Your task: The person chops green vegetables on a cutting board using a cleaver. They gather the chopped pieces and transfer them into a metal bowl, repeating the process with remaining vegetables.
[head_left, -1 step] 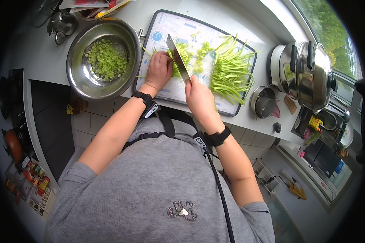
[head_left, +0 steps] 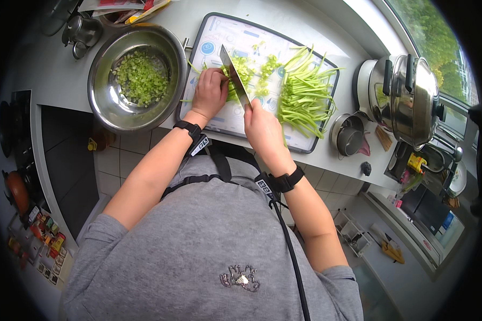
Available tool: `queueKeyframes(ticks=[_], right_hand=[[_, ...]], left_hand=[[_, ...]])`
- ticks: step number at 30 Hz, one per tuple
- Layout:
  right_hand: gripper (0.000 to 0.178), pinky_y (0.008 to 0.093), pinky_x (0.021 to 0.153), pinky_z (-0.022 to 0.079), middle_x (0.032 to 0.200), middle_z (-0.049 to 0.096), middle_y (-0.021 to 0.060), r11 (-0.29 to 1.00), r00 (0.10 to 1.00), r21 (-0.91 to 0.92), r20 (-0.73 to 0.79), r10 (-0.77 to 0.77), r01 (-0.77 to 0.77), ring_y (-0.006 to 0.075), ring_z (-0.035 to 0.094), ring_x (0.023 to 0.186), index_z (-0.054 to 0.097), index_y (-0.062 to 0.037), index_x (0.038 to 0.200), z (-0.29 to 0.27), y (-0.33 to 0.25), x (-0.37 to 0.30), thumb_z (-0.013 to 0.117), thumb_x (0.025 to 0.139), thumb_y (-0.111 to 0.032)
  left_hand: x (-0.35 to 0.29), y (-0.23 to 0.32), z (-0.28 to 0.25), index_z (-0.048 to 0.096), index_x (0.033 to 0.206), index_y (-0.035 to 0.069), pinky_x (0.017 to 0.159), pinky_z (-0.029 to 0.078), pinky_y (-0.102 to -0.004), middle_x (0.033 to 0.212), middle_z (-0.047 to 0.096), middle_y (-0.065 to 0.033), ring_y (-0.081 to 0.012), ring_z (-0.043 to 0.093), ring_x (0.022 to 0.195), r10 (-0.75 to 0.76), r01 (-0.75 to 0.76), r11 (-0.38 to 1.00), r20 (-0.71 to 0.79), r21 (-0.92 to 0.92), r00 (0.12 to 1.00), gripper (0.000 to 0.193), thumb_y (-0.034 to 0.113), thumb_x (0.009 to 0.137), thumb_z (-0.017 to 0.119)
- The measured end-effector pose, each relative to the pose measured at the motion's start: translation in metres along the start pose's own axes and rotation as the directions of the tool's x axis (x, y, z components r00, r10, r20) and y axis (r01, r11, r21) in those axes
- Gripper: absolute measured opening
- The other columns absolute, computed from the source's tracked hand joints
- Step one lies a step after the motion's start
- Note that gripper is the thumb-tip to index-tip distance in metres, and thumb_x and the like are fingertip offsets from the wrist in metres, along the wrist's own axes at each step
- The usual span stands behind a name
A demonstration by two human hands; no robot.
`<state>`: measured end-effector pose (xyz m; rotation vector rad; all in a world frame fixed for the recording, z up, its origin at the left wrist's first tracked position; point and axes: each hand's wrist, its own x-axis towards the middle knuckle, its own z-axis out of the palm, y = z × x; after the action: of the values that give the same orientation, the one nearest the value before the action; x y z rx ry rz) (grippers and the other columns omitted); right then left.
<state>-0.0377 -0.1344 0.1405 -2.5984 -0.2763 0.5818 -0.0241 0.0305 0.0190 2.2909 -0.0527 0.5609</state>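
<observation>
My right hand (head_left: 263, 128) is wrapped round the handle of a broad kitchen knife (head_left: 234, 75), its blade pointing away from me over a white patterned cutting board (head_left: 214, 32). Close to the left of the blade, my left hand (head_left: 209, 95) curls its fingers over a bunch of thin celery stalks (head_left: 190, 65), whose ends stick out past the hand. Chopped celery (head_left: 245, 68) lies right of the knife. A heap of long, uncut celery stalks (head_left: 304, 96) covers the board's right side. The knife's edge and my fingertips are partly hidden.
Left of the board, a steel bowl (head_left: 99, 80) holds chopped celery. A small metal pot (head_left: 350, 140) stands right of the board, with a large lidded steamer pot (head_left: 412, 101) beyond it by the window. A steel jug (head_left: 83, 33) stands at the far left.
</observation>
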Motion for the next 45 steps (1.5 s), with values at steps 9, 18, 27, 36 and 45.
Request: queueKeyframes(ticks=[9, 18, 27, 36, 45], right_hand=[[0.020, 0.0562, 0.065, 0.052, 0.070, 0.066, 0.0244, 1.000, 0.993, 0.029, -0.122, -0.006, 0.009, 0.0461, 0.066, 0.070, 0.055, -0.0052, 0.098, 0.039, 0.012, 0.022, 0.052, 0.101, -0.025], [0.027, 0.0584, 0.068, 0.049, 0.079, 0.066, 0.0267, 0.996, 0.997, 0.087, -0.083, 0.006, 0.002, 0.0492, 0.064, 0.077, 0.056, -0.0047, 0.101, 0.029, 0.020, 0.029, 0.050, 0.103, -0.031], [0.028, 0.0573, 0.069, 0.048, 0.079, 0.066, 0.0270, 0.998, 0.999, 0.059, -0.042, 0.011, -0.008, 0.0490, 0.062, 0.079, 0.054, -0.0032, 0.098, -0.005, 0.002, 0.007, 0.049, 0.103, -0.031], [0.024, 0.0560, 0.065, 0.052, 0.070, 0.066, 0.0244, 0.999, 0.999, -0.043, -0.031, 0.016, -0.018, 0.0465, 0.065, 0.067, 0.052, -0.0019, 0.098, 0.000, -0.015, 0.002, 0.049, 0.102, -0.025], [0.020, 0.0582, 0.064, 0.051, 0.070, 0.065, 0.0262, 1.000, 0.997, -0.010, -0.072, 0.029, -0.029, 0.0476, 0.065, 0.068, 0.049, -0.0030, 0.101, 0.002, -0.011, 0.003, 0.048, 0.102, -0.023]], left_hand=[[-0.001, -0.002, 0.000, 0.055, 0.098, 0.005, 0.088, 0.047, -0.0457, 0.106, 0.058, -0.0164, -0.0382, 0.055, 0.100, 0.033, -0.033, 0.999, 0.006, 0.034, 0.999, 0.020, 0.005, 0.082, 0.067], [0.003, 0.005, -0.024, 0.052, 0.119, 0.007, 0.103, 0.039, -0.0514, 0.131, 0.049, -0.0139, -0.0388, 0.046, 0.125, 0.128, -0.138, 0.983, 0.088, 0.119, 0.988, 0.047, 0.017, 0.079, 0.076], [-0.012, -0.019, -0.023, 0.056, 0.117, 0.007, 0.093, 0.051, -0.0447, 0.132, 0.052, -0.0131, -0.0371, 0.059, 0.113, 0.133, -0.135, 0.991, 0.189, -0.003, 0.973, 0.038, 0.009, 0.084, 0.074], [-0.008, -0.017, -0.022, 0.064, 0.104, 0.007, 0.089, 0.052, -0.0434, 0.116, 0.062, -0.0107, -0.0343, 0.061, 0.107, 0.121, -0.120, 0.993, 0.125, -0.018, 0.985, 0.023, 0.006, 0.083, 0.073], [-0.004, -0.017, -0.023, 0.063, 0.101, 0.006, 0.091, 0.050, -0.0444, 0.114, 0.062, -0.0126, -0.0357, 0.060, 0.106, 0.140, -0.136, 0.989, 0.103, -0.051, 0.985, 0.019, 0.006, 0.084, 0.072]])
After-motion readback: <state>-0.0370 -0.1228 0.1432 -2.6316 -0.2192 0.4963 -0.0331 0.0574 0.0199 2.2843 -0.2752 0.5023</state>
